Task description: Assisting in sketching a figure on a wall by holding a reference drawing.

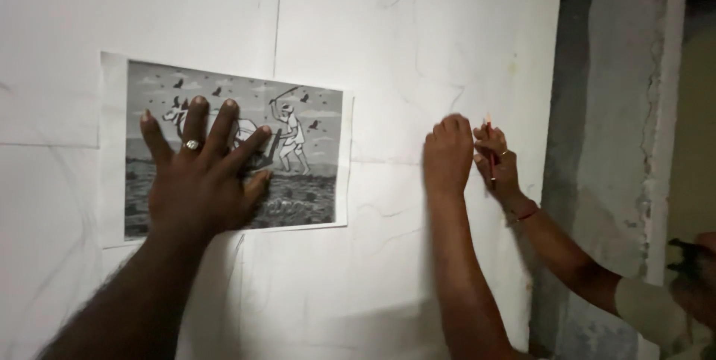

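Left hand [200,173] spreads flat, pinning the printed picture [298,158] to the white wall sheet [418,32]. Right hand [448,152] is curled shut against bare paper, empty as far as shows; beside it a co-worker's hand [498,164] holds a pencil [490,152]. Only faint lines show there, so the drawing looks barely begun.

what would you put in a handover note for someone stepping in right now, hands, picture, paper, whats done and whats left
Left hand: open, fingers spread, pressed flat on the black-and-white printed picture, pinning it to the white paper that covers the wall.
Right hand: knuckles curled, resting against the white paper to the right of the picture; whether it holds anything cannot be told.
A second person's hand reaches in from the right and holds a red pencil at the paper beside the right hand.
Done: picture is up on the paper; faint lines show on the sheet.
Left: no finished drawing is visible on the paper beside the picture.
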